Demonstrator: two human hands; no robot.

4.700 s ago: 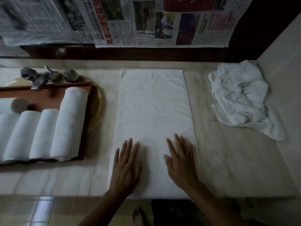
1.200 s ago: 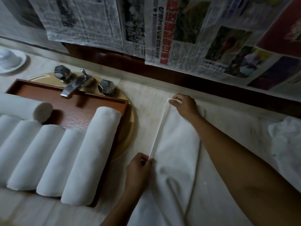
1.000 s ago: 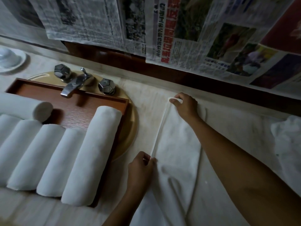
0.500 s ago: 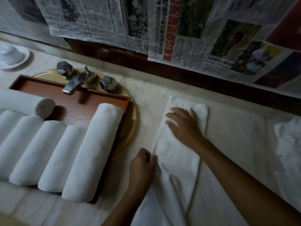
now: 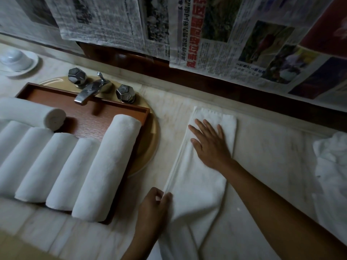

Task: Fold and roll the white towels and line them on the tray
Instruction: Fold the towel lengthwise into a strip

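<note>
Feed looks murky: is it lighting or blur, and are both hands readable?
Head view: dim, soft shadows; straight lines bow from the wide lens; the lower left corner is smeared. In the head view the left hand pinching the folded towel and the right hand flat on it read clearly.

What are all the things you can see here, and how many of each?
Basin: one, tan, in the counter.
Tray: one, brown, over the basin.
Tap: one with two knobs, silver, at the tray's back edge.
Rolled towels: six in view, white, on the tray; five side by side, one across behind.
Flat towel: one, white, folded on the counter.
Crumpled towels: one heap, white, right edge.
Newspaper: several sheets, on the wall.
Cup on saucer: one, white, far left.
Left hand: pinches the flat towel's near left edge.
Right hand: lies flat on its far end.
</note>
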